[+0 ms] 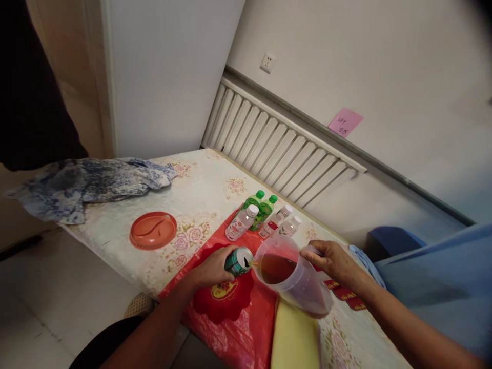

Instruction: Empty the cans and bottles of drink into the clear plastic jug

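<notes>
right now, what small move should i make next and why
Probably ease the green drink can in your left hand slightly closer to the plastic pitcher in your right hand: a thin amber stream crosses the gap between can opening and pitcher rim.

One head-worn camera looks forward and down; close over the floral tablecloth (115,225); radiator (284,143) beyond, tilted.

Looks like a home room, maybe dining or living space. Floral cloth on table (200,205), white wall radiator (284,146), wall socket (267,63), pink handwritten note (346,122) on plain wall, tiled floor (73,302), patterned blue-white fabric (103,182) heaped at table end. Exact room type unclear.
</notes>
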A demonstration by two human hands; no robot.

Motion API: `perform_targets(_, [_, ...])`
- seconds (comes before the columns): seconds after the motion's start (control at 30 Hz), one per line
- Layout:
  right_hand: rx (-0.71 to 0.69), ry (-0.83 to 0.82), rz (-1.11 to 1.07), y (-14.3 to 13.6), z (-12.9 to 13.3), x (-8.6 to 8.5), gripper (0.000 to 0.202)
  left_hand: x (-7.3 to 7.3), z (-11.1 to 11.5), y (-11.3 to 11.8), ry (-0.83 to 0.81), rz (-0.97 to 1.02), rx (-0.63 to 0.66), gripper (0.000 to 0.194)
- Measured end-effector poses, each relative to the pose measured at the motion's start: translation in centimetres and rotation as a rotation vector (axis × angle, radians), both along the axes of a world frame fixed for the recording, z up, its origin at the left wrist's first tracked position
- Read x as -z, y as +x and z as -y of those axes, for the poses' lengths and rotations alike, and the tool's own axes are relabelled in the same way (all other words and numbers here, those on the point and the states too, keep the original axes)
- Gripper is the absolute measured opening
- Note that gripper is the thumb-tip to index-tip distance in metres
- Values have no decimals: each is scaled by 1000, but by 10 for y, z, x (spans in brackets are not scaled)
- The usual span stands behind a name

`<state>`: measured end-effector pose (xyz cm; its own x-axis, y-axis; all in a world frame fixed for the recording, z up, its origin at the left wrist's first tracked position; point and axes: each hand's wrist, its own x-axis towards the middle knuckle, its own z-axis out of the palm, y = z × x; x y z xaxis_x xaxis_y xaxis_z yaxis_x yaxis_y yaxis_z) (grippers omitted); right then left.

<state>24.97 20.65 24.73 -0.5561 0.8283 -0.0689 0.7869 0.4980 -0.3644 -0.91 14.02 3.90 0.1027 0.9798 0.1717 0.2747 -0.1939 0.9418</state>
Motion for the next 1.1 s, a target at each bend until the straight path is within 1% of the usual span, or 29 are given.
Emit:
perform_targets(0.43, [-15, -19, 15, 1, -2, 1, 45, 5, -3, 0, -4, 9, 7, 74])
perform_targets(0.73, [-23, -7, 3, -2, -1, -1, 46, 4, -2, -1, 6, -12, -2, 72])
perform_targets(1.1, [-34, -3, -19, -1, -2, 2, 46, 1, -1, 0, -33, -12, 2, 74])
